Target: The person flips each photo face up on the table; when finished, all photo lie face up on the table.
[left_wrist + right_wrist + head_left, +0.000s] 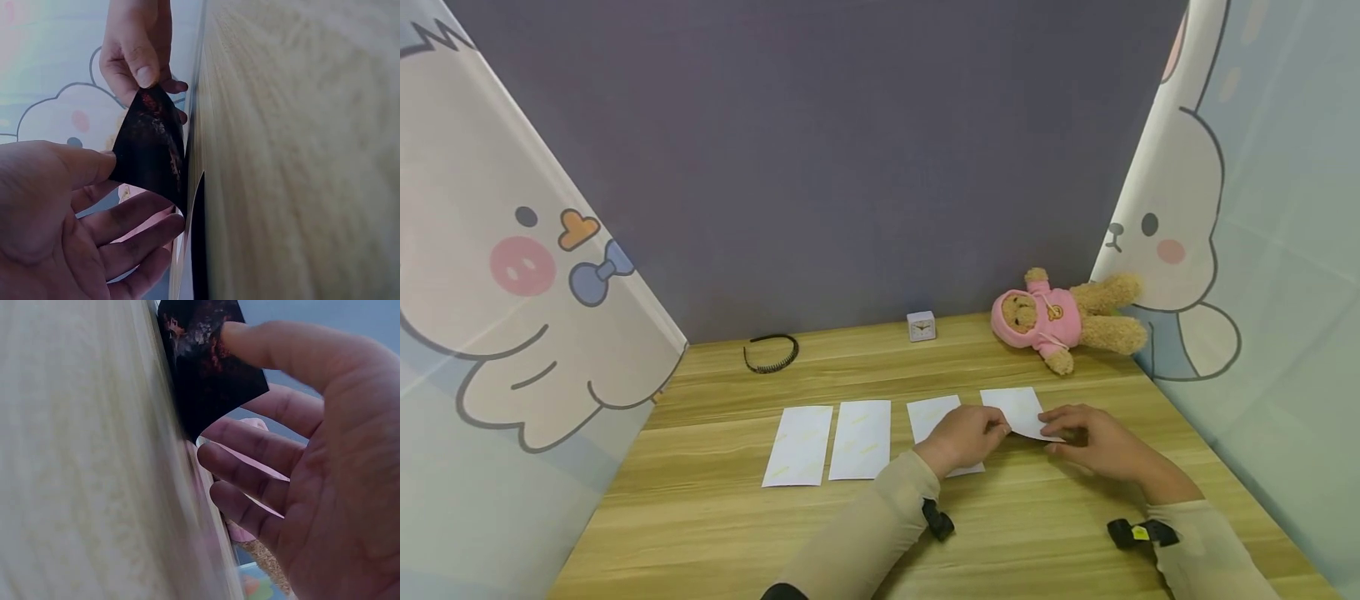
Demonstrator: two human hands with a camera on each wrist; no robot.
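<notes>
A photo print (1017, 407) lies white back up at the right end of a row, its near edge lifted from the table. My left hand (964, 437) pinches its near left corner, and my right hand (1097, 442) pinches the near right corner. Both wrist views show the print's underside: a dark picture (147, 147) with reddish and grey patches, curved between the hands. To the left lie three more white-backed sheets: one partly hidden under my left hand and forearm (929, 412), a middle one (861, 437) and a leftmost one (797, 446).
Along the back of the wooden table (700, 517) are a black headband (789, 358), a small white clock (921, 327) and a teddy bear (1060, 319) in a pink hoodie, lying on its side. A dark grey panel (820, 167) stands behind; cartoon-printed panels flank both sides.
</notes>
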